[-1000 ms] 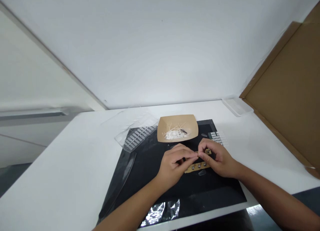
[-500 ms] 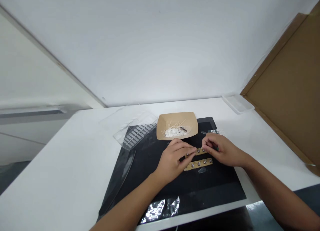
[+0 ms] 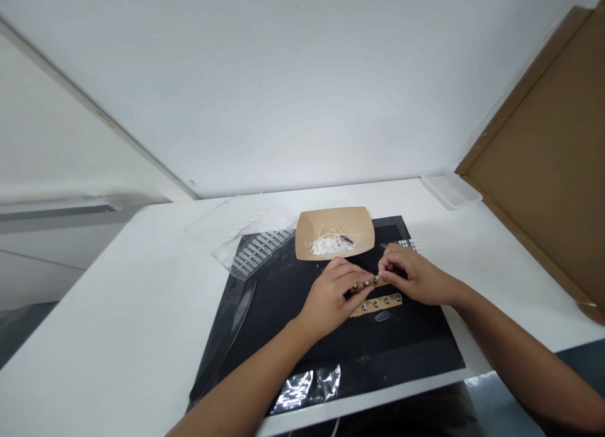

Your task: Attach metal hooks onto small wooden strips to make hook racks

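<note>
Two narrow tan strips with shiny metal studs lie one behind the other on a black mat [image 3: 340,361]. My left hand [image 3: 326,298] has its thumb and fingers closed around the rear strip [image 3: 362,286], covering part of it. Over the same strip, my right hand [image 3: 413,278] is pinched shut close to my left fingertips. Whatever is between its fingers is too small to make out. Nearest me, the front strip [image 3: 382,303] carries several studs in a row. A clear nail tip [image 3: 382,316] lies just in front of it.
Behind my hands stands a tan paper tray [image 3: 309,226] with white bits and thin sticks. A clear sheet of nail tips [image 3: 262,248] lies to its left. White stickers [image 3: 416,246] are behind my right hand. A clear plastic box [image 3: 451,191] and a cardboard panel [image 3: 543,140] are at right.
My right hand has shifted slightly left along the rear strip, closer to my left fingertips. My left hand keeps its grip. The whole view has moved a little.
</note>
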A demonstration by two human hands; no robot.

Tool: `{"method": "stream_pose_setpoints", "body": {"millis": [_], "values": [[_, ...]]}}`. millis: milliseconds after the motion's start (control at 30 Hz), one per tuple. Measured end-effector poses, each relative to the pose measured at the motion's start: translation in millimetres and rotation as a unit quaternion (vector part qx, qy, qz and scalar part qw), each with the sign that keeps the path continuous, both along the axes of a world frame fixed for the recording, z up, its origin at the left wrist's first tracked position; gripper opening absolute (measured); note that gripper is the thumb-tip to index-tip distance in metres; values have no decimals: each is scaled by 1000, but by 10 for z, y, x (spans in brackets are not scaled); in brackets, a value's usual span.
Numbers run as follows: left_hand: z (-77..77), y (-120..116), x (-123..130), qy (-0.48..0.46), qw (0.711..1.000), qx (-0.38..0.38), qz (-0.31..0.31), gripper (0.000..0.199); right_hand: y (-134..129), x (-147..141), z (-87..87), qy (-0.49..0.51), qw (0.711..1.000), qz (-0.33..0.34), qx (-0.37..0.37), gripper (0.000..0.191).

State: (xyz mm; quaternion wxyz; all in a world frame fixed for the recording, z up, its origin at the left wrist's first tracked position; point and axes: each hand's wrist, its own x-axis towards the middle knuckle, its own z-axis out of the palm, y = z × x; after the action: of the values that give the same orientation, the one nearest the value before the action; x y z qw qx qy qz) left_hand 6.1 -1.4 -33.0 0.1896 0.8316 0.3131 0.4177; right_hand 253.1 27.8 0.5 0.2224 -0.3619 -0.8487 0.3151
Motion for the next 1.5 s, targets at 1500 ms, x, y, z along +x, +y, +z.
{"method": "stream_pose_setpoints", "body": {"millis": [1500], "values": [[-95,92,131,-18,990,-129,47,14,28,-40,-49,12,999,-8,-34,14]]}}
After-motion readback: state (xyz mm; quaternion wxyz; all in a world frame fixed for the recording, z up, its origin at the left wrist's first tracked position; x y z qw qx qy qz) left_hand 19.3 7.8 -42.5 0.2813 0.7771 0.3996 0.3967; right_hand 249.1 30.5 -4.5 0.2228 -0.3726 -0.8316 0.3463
